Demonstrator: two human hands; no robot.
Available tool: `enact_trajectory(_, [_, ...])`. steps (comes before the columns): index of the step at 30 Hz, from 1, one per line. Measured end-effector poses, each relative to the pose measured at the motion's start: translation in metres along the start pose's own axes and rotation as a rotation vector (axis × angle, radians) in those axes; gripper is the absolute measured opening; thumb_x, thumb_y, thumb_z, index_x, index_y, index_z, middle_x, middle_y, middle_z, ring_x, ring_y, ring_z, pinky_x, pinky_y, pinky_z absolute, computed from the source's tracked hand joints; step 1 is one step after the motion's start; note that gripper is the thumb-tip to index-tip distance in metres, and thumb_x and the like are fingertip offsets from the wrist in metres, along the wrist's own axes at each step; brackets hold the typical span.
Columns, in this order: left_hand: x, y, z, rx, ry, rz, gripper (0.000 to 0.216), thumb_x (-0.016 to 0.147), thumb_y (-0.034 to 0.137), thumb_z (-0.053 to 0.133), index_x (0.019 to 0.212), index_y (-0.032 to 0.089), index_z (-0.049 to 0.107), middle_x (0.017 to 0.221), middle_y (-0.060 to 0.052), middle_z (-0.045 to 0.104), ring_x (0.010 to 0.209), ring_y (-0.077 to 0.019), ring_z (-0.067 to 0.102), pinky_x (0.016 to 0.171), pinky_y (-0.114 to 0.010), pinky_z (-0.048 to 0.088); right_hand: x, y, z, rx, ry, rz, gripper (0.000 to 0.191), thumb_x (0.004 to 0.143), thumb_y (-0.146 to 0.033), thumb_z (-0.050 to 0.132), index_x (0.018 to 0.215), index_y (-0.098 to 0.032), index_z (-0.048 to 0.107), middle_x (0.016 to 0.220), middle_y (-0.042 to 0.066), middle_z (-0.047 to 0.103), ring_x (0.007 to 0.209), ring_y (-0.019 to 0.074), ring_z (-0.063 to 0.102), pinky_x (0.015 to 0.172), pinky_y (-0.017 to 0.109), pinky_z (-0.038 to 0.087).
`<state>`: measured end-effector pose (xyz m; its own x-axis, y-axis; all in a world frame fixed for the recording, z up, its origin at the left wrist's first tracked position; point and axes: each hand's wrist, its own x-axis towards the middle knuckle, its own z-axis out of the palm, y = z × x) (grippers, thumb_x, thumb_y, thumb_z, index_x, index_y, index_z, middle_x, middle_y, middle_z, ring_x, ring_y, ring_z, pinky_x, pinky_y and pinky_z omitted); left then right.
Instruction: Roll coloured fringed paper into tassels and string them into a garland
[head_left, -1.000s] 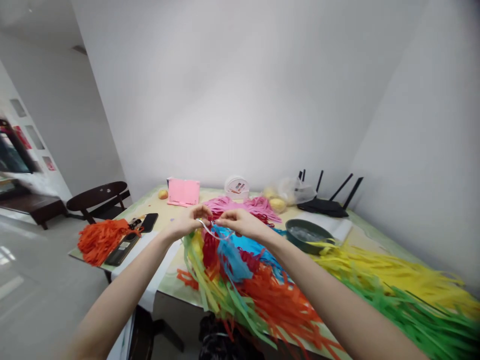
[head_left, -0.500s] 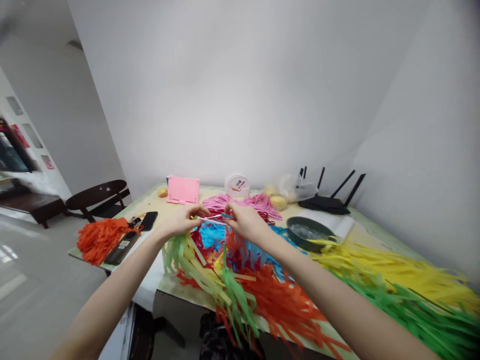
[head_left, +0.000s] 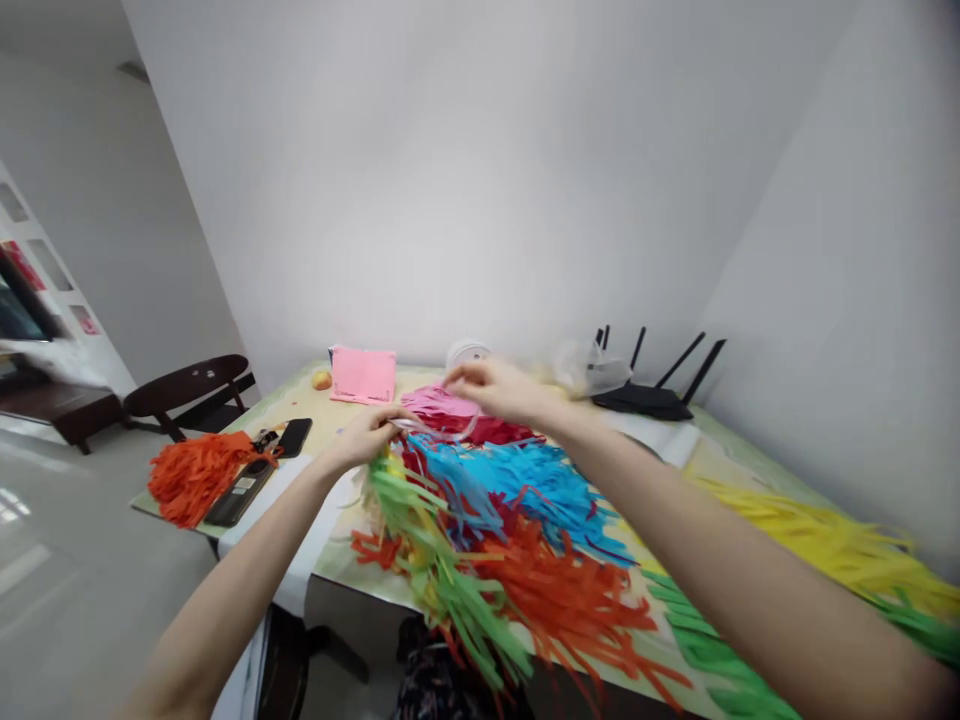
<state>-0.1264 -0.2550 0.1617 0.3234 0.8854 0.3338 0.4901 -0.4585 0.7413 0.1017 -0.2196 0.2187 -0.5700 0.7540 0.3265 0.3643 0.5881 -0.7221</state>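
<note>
My left hand (head_left: 373,434) is closed on a thin white string (head_left: 435,434), over the near part of the table. Below it hang bunches of paper strips: a light green and yellow tassel (head_left: 420,520) and a blue tassel (head_left: 465,495). Higher and to the right, my right hand (head_left: 499,388) is blurred, its fingertips pinched together. The string curves in a loose loop from the left hand to beneath the right one. Under both hands lie blue paper strips (head_left: 551,478), dark red strips (head_left: 502,431) and orange-red strips (head_left: 559,575).
Pink strips (head_left: 439,400) lie farther back, near a pink stand (head_left: 363,375) and a white round container (head_left: 466,352). An orange tassel (head_left: 196,475) and a phone (head_left: 295,437) are left. Yellow strips (head_left: 810,525), green strips (head_left: 697,630) and a black router (head_left: 645,400) are right.
My right hand has moved up and away from the left, and the string between them now loops slackly. The blue tassel hangs closer to my left hand.
</note>
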Motion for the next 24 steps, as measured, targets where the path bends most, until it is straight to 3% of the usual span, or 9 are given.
enact_trajectory(5, [-0.004,0.004,-0.001,-0.073,-0.001,0.033,0.028,0.087,0.033,0.05,0.094,0.015,0.07,0.077,-0.002,0.061,0.072,-0.015,0.054,0.068,-0.025,0.043,-0.009,0.032,0.058,0.085,-0.217,0.07,0.023,0.071,-0.038,0.069,0.072,-0.015,0.064,0.049,-0.006,0.045,0.044,0.0077,0.036,0.043,0.021,0.026])
enact_trajectory(10, [-0.008,0.003,0.002,-0.135,-0.039,0.062,0.028,0.087,0.035,0.049,0.095,0.015,0.067,0.079,-0.002,0.059,0.074,-0.015,0.055,0.071,-0.026,0.044,-0.011,0.039,0.07,0.193,-0.272,0.077,0.034,0.079,-0.043,0.058,0.1,-0.016,0.059,0.06,-0.005,0.051,0.043,0.0074,0.039,0.042,0.02,0.031])
enact_trajectory(13, [-0.01,0.005,0.001,-0.14,-0.062,0.068,0.027,0.088,0.034,0.048,0.094,0.015,0.065,0.079,-0.003,0.059,0.074,-0.0151,0.055,0.07,-0.027,0.044,-0.011,0.038,0.073,0.193,-0.298,0.043,0.026,0.076,-0.037,0.06,0.091,-0.016,0.059,0.058,-0.007,0.046,0.044,0.0071,0.037,0.043,0.02,0.031])
enact_trajectory(19, [-0.014,0.006,0.002,-0.05,-0.071,0.041,0.023,0.081,0.033,0.061,0.096,0.016,0.064,0.095,-0.006,0.064,0.086,-0.0178,0.058,0.078,-0.028,0.045,-0.014,0.029,0.068,0.044,-0.11,-0.029,0.007,0.077,-0.022,0.057,0.076,-0.016,0.057,0.056,-0.008,0.038,0.05,0.0084,0.034,0.049,0.022,0.024])
enact_trajectory(24, [-0.009,-0.003,0.004,0.069,-0.04,-0.013,0.02,0.078,0.035,0.064,0.075,0.016,0.061,0.073,-0.001,0.061,0.071,-0.0155,0.057,0.066,-0.026,0.044,-0.018,0.016,0.056,-0.084,-0.023,-0.065,0.001,0.079,-0.017,0.058,0.078,-0.016,0.058,0.059,-0.005,0.046,0.055,0.0107,0.041,0.055,0.023,0.027])
